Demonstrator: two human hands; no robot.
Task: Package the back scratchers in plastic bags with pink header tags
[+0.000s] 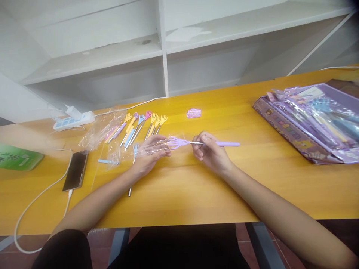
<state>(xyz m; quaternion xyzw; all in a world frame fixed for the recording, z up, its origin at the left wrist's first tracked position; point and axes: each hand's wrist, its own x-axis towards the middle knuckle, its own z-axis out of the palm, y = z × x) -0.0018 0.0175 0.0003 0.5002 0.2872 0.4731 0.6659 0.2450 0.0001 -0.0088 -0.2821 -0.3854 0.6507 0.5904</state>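
Note:
My right hand (210, 151) grips the metal rod of a purple back scratcher (228, 144), its handle pointing right. The claw-shaped head points left into a clear plastic sleeve (159, 145). My left hand (153, 153) has its fingers closed around that sleeve, just left of the claw. Below the left hand lies a blue back scratcher (135, 149), partly hidden by the hand and wrist. A separate blue handle (103, 161) rests to the left on the table. Behind the left hand lie several back scratchers (141, 120) with yellow, purple, blue and pink claws, beside loose handles.
On the right stands a purple display box (286, 130) with wrapped items. Small pink cards (194, 113) lie near the back. To the left are crumpled clear bags (103, 127), a power strip (74, 120), a phone (75, 170) on a white cable and a green package (21, 157).

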